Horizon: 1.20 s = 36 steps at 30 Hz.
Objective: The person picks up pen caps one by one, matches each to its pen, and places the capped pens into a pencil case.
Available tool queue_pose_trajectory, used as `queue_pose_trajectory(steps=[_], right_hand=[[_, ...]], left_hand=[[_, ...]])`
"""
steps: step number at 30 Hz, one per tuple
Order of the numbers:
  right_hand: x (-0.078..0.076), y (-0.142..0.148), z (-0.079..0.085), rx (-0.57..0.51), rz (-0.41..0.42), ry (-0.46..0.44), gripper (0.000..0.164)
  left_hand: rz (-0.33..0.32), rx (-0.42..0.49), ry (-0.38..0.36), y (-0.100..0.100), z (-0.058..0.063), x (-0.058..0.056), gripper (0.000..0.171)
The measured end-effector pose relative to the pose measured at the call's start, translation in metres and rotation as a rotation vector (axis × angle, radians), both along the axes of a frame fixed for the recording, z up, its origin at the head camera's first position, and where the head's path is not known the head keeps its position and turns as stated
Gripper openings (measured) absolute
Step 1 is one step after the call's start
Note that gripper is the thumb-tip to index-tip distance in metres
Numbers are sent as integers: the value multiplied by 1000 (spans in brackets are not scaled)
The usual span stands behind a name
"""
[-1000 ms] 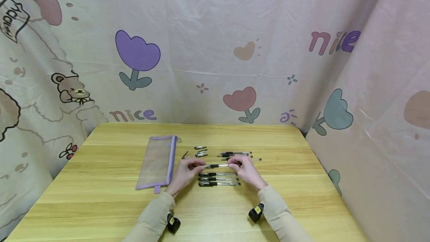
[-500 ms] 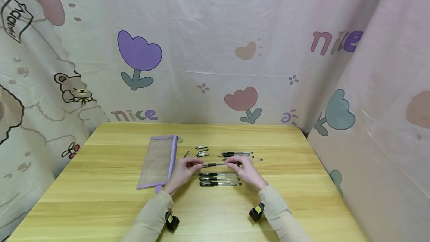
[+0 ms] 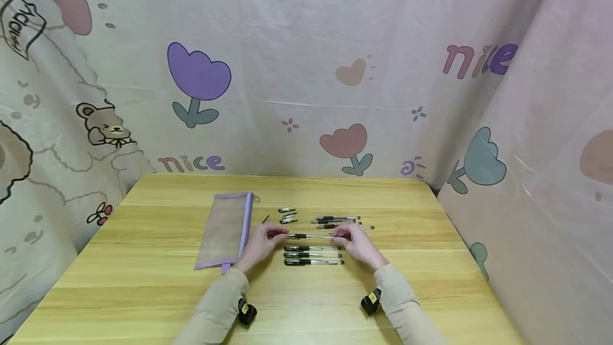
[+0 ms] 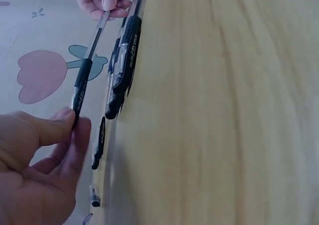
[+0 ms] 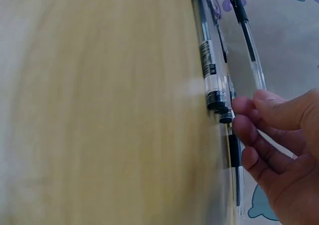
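Note:
My left hand [image 3: 260, 244] pinches a gel pen [image 4: 84, 70] by its capped end, between thumb and fingers. The pen has a clear barrel and a black grip, and lies level above the table in the head view. At its other end, the thumb and fingers of my right hand [image 3: 356, 245] pinch the clear tail. Just nearer to me, three capped pens [image 3: 313, 262] lie side by side on the table. Beyond the right hand are several uncapped pens [image 3: 335, 219]. A few loose pen caps [image 3: 288, 220] rest beyond the left hand.
A mesh zip pouch [image 3: 222, 233] with purple edges lies flat to the left of the pens. The wooden table [image 3: 143, 281] ends at a patterned curtain [image 3: 278, 137] behind and at both sides.
The right hand has slid rightward along the pen toward its tail, so more of the clear barrel shows. The left hand keeps its pinch on the capped end.

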State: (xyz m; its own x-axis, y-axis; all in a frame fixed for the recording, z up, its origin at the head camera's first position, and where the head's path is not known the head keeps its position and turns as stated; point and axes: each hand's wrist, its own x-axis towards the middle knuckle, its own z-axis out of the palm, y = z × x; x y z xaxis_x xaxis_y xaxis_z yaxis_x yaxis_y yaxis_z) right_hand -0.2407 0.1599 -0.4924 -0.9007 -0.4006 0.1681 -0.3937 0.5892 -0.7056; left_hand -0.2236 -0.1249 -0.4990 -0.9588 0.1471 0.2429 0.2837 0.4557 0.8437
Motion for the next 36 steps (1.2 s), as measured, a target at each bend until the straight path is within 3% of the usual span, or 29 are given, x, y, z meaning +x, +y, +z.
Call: queue_pose_trajectory(steps=[5, 14, 32, 36], right_hand=[[0, 1, -3, 69, -7, 28, 8], [0, 3, -6, 115, 9, 29, 5], [-3, 4, -8, 88, -3, -1, 7], [-3, 5, -8, 80, 5, -7, 7]], left_hand=[[30, -90, 7, 7, 0, -1, 12], [53, -155, -12, 13, -1, -1, 12], [46, -177, -8, 13, -2, 0, 12], [47, -162, -35, 13, -2, 1, 12]])
